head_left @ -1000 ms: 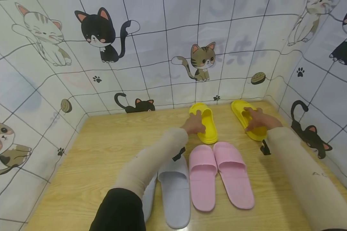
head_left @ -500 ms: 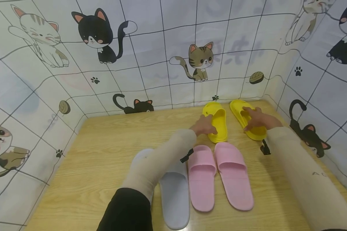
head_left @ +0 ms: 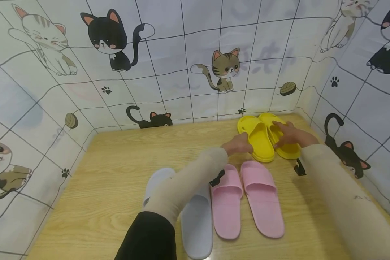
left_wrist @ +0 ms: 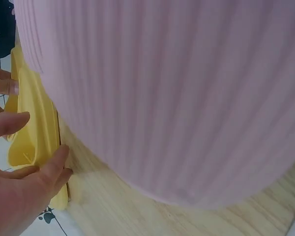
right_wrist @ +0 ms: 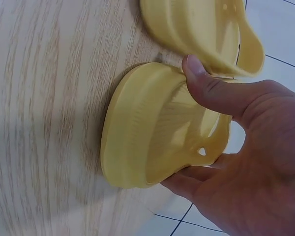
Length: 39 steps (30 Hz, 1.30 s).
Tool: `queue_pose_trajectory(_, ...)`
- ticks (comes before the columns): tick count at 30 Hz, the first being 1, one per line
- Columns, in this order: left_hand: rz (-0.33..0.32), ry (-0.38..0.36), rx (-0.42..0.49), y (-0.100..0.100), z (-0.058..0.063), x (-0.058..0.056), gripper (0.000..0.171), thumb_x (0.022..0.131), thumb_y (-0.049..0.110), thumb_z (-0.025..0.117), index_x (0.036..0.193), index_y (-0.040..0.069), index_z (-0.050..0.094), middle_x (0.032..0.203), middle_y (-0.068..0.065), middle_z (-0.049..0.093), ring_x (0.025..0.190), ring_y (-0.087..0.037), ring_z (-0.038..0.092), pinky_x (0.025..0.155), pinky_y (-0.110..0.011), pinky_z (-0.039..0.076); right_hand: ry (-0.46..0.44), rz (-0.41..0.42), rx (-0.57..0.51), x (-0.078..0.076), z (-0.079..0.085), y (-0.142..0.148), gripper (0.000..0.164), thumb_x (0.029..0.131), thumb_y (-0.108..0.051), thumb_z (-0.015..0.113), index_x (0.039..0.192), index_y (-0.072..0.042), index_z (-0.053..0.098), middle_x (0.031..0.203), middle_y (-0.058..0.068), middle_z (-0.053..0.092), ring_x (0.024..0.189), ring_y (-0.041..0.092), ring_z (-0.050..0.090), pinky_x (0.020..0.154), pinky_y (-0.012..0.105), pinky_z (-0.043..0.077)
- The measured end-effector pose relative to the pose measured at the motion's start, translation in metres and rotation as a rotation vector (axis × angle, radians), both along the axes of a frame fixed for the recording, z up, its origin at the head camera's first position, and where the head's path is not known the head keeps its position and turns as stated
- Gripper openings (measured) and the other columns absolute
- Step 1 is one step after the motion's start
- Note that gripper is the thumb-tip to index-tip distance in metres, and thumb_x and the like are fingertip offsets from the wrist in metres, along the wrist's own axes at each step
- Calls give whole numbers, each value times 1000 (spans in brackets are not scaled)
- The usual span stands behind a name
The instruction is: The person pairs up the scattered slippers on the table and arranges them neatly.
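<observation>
Two yellow slippers stand side by side at the far right of the wooden surface, toes towards the wall. My left hand (head_left: 238,143) lies along the outer side of the left yellow slipper (head_left: 260,144), its fingers and thumb touching that side. My right hand (head_left: 290,134) holds the right yellow slipper (right_wrist: 137,123). In the right wrist view, the thumb reaches over the opening between the two slippers, and the fingers go round the opposite side. The left wrist view shows both hands at the yellow pair, partly cut off by the frame edge.
Two pink slippers, a left one (head_left: 226,213) and a right one (head_left: 266,206), lie in front of the yellow pair. Beside them are pale grey slippers (head_left: 196,227), partly under my left sleeve. A cat-patterned wall covering (head_left: 175,57) encloses the wooden surface (head_left: 117,173) behind and on both sides.
My left hand has slid the left yellow slipper to the right, closing the gap to the other one. My right hand has stayed in place on its slipper.
</observation>
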State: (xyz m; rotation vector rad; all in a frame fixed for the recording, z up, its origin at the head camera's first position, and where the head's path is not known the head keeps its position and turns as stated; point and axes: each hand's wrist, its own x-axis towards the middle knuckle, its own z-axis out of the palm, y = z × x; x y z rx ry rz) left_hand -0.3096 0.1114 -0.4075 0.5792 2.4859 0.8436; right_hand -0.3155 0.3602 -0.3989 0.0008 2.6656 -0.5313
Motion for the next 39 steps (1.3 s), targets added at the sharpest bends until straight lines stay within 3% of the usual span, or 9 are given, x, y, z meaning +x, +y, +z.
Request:
queue_pose_trajectory(3,-34,4,-12,2,1,0,69,89,20,69,151,2,43,149,-10,56,116,-18,54,104,-29,48,1,28,-8,0,2,3,108,89,-23,77,165,-6,1,159,46,-15,145,72,-4,113,85,9)
queue_pose_trajectory(14,-72,-29,-94,3,7,-1,72,96,25,60,161,13,32,163,-1,44,129,-17,52,117,-33,42,-39,17,-14,-4,6,3,97,93,-19,65,163,-1,0,154,50,-23,144,72,-12,111,87,6)
queue_pose_trajectory(16,-65,-83,-62,4,9,-1,78,96,29,62,164,15,26,167,1,37,137,-17,50,118,-34,42,-19,32,-24,-2,7,4,96,93,-16,65,162,1,0,151,52,-25,142,74,-10,112,86,7)
queue_pose_trajectory(20,-47,-214,24,2,12,-3,94,96,36,68,168,18,10,173,2,24,145,-18,47,115,-38,47,81,66,35,2,12,3,92,91,-9,62,161,4,5,151,54,-21,136,74,24,111,80,29)
queue_pose_trajectory(23,-33,-239,78,-7,15,-7,98,96,39,70,168,19,7,174,2,22,145,-18,47,110,-40,52,174,69,106,6,21,-3,88,90,-7,63,161,1,11,154,53,-16,133,73,31,108,79,35)
queue_pose_trajectory(25,-22,-235,119,-17,20,-9,97,96,38,71,168,19,9,173,1,23,146,-20,47,110,-42,52,240,102,130,7,28,-11,85,92,-9,65,161,2,16,156,53,-8,140,72,21,110,81,29)
queue_pose_trajectory(27,-18,-196,141,-31,27,-9,95,95,39,71,167,18,13,172,-1,26,146,-22,47,109,-43,53,282,124,137,12,37,-22,82,93,-12,66,160,1,21,158,51,0,143,71,12,110,83,24)
queue_pose_trajectory(31,-8,-55,148,-64,42,-1,89,94,45,70,164,17,24,169,-4,34,147,-25,46,115,-44,47,349,184,106,33,51,-48,75,96,-20,67,158,0,29,159,43,23,141,64,31,107,80,34)
queue_pose_trajectory(39,-47,174,125,-123,53,37,77,97,44,68,158,10,35,161,-12,43,145,-27,47,117,-44,45,415,280,45,95,49,-93,63,98,-29,70,150,-2,47,146,34,51,126,52,55,98,70,49)
